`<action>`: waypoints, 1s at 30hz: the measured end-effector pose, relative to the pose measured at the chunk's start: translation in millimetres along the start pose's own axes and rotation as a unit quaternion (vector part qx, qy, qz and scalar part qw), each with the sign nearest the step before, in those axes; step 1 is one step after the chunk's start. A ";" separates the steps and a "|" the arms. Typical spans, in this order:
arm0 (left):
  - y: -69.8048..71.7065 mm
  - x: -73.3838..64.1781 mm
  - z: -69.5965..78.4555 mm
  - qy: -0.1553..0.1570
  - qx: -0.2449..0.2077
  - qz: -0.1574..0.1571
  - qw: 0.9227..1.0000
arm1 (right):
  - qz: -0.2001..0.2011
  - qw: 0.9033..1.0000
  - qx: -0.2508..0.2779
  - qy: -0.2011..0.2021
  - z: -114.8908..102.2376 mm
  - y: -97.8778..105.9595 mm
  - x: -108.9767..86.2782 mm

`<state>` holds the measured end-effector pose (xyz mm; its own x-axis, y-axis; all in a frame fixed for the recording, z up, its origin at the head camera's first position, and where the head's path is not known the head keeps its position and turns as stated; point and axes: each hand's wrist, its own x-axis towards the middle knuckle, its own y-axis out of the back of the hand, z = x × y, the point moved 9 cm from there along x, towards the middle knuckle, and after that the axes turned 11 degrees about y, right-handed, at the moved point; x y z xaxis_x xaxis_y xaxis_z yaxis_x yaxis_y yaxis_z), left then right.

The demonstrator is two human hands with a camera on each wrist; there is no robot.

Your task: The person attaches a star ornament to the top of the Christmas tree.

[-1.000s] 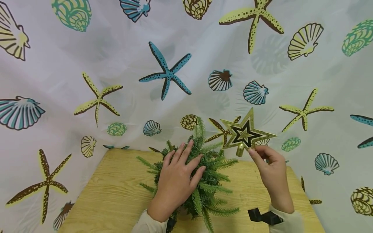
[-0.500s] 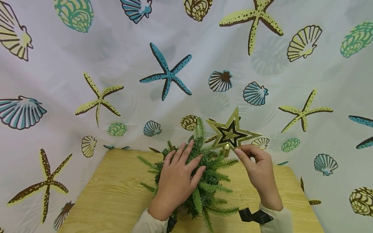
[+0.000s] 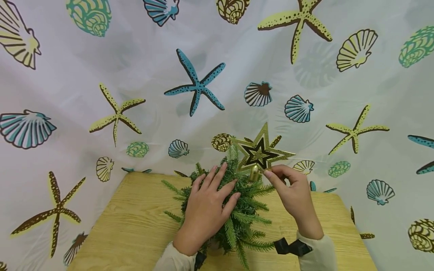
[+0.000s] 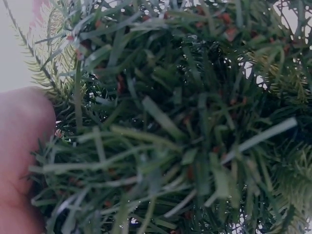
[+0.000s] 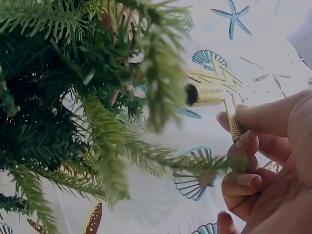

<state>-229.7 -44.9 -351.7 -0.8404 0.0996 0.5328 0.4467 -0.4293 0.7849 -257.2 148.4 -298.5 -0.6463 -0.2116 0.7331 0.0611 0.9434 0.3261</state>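
A small artificial Christmas tree [image 3: 242, 210] stands on the table, its green branches spreading outward. My left hand [image 3: 208, 207] rests on the tree's left side with fingers spread and fairly straight. Close green needles fill the left wrist view, with part of that hand at the left edge. A gold and black star tree topper [image 3: 259, 154] is pinched by one lower point between the thumb and fingers of my right hand [image 3: 293, 192]. Its hollow gold socket [image 5: 204, 94] hangs beside the upper right branches; whether it touches them I cannot tell.
The wooden table [image 3: 135, 214] carries the tree near its middle. Behind and around it hangs a white cloth [image 3: 152, 56] printed with starfish and shells. Black straps [image 3: 293, 246] sit at the wrists over pale sleeves.
My right hand has moved left with the star tree topper, bringing it from beside the tree to over its upper right branches. The left hand stays on the tree.
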 end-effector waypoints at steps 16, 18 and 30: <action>0.3 -0.8 -1.5 0.001 0.012 -0.003 1.000 | -0.016 1.000 0.021 -0.010 4.3 -26.2 3.2; 0.5 -1.2 -1.4 0.001 0.012 -0.002 1.000 | -0.017 0.999 0.026 -0.009 4.4 -28.2 2.9; 0.2 -1.7 -1.5 0.002 0.013 -0.002 1.000 | -0.021 0.999 0.041 -0.008 8.5 -36.2 -2.0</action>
<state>-228.7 -46.4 -352.9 -0.8436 0.0977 0.5280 0.4506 -0.4061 0.7950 -264.6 116.8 -316.9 -0.6592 -0.2479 0.7100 -0.0289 0.9517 0.3055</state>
